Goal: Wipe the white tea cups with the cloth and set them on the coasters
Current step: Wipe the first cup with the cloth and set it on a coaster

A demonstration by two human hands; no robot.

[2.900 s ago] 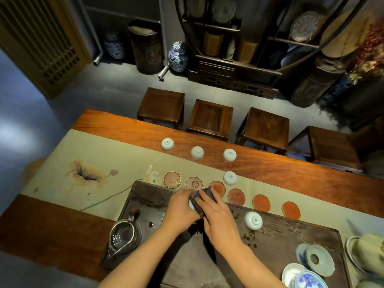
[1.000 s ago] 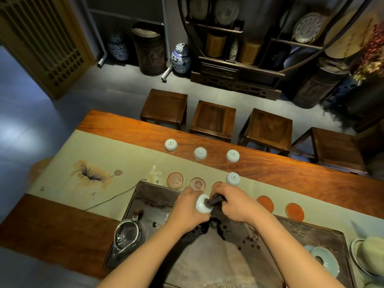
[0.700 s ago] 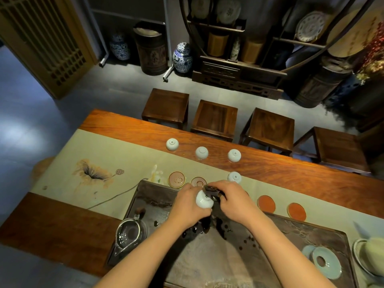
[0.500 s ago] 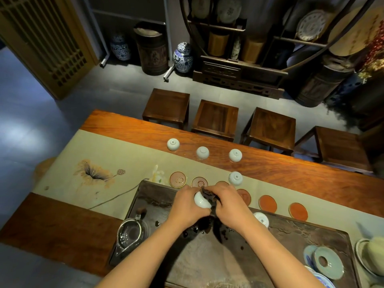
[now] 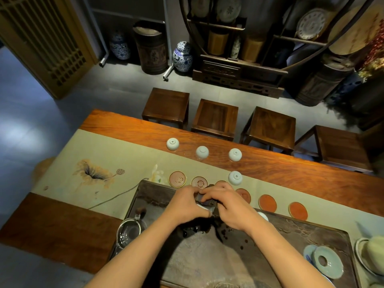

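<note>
My left hand (image 5: 185, 204) grips a white tea cup (image 5: 203, 207), almost hidden, only a sliver of rim showing. My right hand (image 5: 229, 206) presses a dark cloth (image 5: 204, 199) over that cup. Both hands meet above the far edge of the dark tea tray (image 5: 295, 231). A row of round coasters runs along the runner: two brown ones (image 5: 177, 179) at left, orange ones (image 5: 267, 203) at right. An upturned white cup (image 5: 235, 178) stands just behind the row. Three more upturned cups (image 5: 202, 152) line the far side. Another cup (image 5: 263, 216) peeks out behind my right wrist.
A glass pitcher (image 5: 129, 231) sits at the tray's left end. Pale saucers (image 5: 327, 261) and a lidded vessel (image 5: 372, 256) lie at the right. A grey towel (image 5: 205, 258) covers the tray's near part. Several wooden stools (image 5: 215, 117) stand beyond the table.
The cup was plainly visible in my left hand with the cloth poked inside; now the cloth and my right hand cover it. Both hands have stayed over the tray's far edge.
</note>
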